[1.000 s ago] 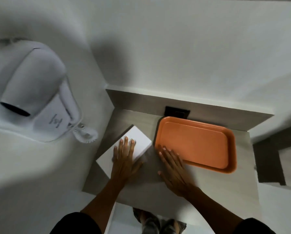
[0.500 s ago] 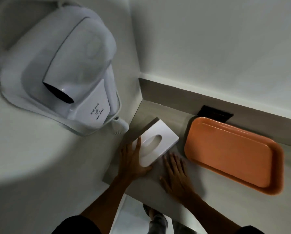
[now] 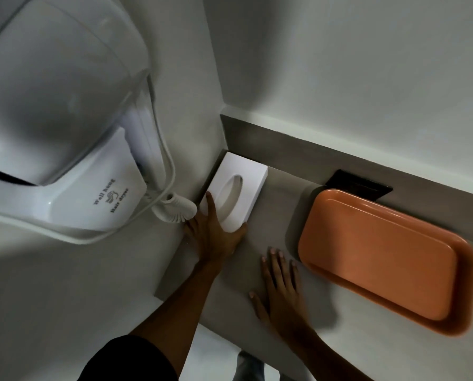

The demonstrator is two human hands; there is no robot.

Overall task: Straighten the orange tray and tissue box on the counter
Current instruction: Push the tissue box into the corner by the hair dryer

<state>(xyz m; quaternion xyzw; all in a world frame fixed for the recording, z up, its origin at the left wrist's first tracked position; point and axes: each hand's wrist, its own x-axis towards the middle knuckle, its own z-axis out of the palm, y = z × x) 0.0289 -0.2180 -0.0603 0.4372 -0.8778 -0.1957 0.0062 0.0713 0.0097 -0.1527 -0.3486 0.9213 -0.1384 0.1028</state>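
In the far left corner of the grey stone-look bench (image 3: 279,204), the white rectangular cardboard tissue box (image 3: 236,192) lies flat with its oval opening facing up. Its far end is close to the dark backsplash strip (image 3: 298,152), and its left side is close to the white side wall. The left hand (image 3: 213,237) is on the near end of this box: the fingers are spread, one finger lies on the top face beside the opening, and the thumb is against the near right corner. The grip is wide and loose, pressing on the box and not closed around it. The right hand (image 3: 282,292) lies flat on the bare bench with open fingers and holds nothing; its fingertips are just beside the near left corner of the orange rectangular plastic tray (image 3: 381,259), but I cannot tell if they touch it. The tray stands on the right part of the bench, well apart from the box, at a slant in the view. A black wall socket (image 3: 359,185) sits behind its far corner. A white wall-mounted hair dryer (image 3: 65,119) with a coiled cord hangs on the left wall.
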